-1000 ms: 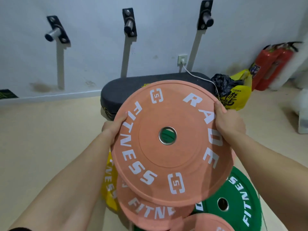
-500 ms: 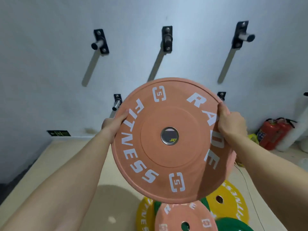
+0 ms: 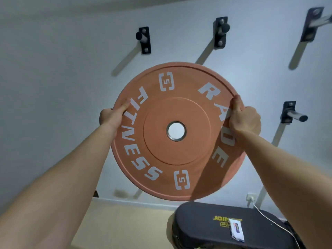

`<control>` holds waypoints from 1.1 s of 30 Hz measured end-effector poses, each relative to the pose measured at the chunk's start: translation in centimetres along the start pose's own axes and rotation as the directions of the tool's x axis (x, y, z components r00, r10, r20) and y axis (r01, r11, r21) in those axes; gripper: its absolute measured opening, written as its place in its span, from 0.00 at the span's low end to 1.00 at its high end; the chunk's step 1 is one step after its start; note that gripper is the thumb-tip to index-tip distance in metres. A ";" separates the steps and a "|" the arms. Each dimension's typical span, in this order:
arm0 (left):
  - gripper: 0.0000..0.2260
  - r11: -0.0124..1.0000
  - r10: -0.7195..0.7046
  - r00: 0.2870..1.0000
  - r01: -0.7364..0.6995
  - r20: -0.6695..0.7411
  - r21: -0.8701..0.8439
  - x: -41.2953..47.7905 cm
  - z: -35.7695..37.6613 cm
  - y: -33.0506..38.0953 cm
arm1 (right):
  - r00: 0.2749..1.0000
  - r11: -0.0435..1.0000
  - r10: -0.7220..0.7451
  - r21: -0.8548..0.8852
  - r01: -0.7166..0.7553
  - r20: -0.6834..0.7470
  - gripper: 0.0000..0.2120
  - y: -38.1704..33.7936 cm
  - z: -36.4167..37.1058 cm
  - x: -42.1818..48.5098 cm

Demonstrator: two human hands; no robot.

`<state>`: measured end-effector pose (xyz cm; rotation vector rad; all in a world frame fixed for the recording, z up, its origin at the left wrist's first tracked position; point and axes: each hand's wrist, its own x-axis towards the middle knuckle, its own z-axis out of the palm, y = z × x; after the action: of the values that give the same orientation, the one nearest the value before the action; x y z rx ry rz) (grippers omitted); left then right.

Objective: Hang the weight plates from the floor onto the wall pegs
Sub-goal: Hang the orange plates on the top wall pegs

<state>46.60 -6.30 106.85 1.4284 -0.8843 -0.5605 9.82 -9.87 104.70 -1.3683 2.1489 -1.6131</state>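
Orange weight plate (image 3: pixel 177 151): frame centre, held before wall (image 3: pixel 53 87).
Left hand (image 3: pixel 111 116): grip clamped on plate's left rim.
Right hand (image 3: pixel 245 117): grip clamped on right rim.

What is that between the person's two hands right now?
In the head view, the orange weight plate spans the gap: the left hand grips one edge, the right hand the other.

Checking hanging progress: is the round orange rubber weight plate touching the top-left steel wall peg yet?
Apart. Head view shows bare wall between the orange plate and the top-left peg.
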 end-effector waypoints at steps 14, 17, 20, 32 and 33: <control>0.30 0.973 0.192 0.975 -0.204 -0.108 -0.112 25.1 1.4 7.7 | 0.986 0.973 -0.122 0.181 0.142 -0.115 0.38 -17.0 18.8 13.3; 0.30 0.961 0.229 0.966 -0.243 -0.117 -0.132 30.0 2.0 9.6 | 0.980 0.965 -0.133 0.206 0.162 -0.148 0.41 -20.5 21.8 16.2; 0.31 0.947 0.257 0.958 -0.275 -0.127 -0.163 35.3 2.6 11.4 | 0.972 0.955 -0.146 0.229 0.188 -0.185 0.41 -24.2 25.0 19.1; 0.27 0.847 0.425 0.894 -0.448 -0.144 -0.285 56.3 5.6 17.8 | 0.915 0.910 -0.172 0.298 0.289 -0.364 0.38 -37.2 37.2 29.1; 0.27 0.839 0.437 0.889 -0.458 -0.139 -0.293 57.7 5.9 18.3 | 0.912 0.905 -0.164 0.312 0.291 -0.376 0.39 -38.1 38.0 29.9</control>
<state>72.29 -53.77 134.93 0.8970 -0.9860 -0.2779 36.16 -58.55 131.53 -1.3408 1.7516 -2.3550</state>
